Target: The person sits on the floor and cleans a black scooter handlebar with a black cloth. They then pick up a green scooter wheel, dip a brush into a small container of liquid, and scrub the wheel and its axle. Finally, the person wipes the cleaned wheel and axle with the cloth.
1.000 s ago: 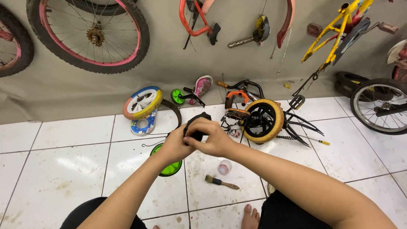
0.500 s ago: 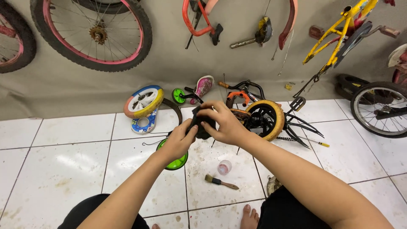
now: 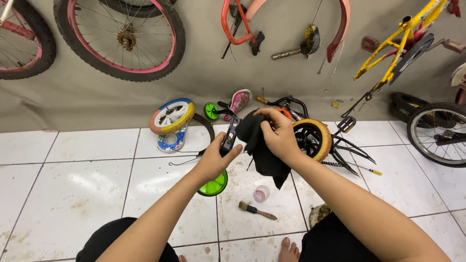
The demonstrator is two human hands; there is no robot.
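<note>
Now the left hand (image 3: pixel 213 160) pinches a black bracket (image 3: pixel 229 137) above the floor (image 3: pixel 73 179) while the right hand (image 3: pixel 279 136) bunches a black rag (image 3: pixel 262 155); best wipe with firm, steady strokes.

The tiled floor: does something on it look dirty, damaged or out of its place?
Yes. The white tiled floor has brown stains, and loose bicycle parts lie scattered by the wall: a small green wheel under the left hand, a brush and a yellow-rimmed wheel. Nothing looks spilled.
</note>
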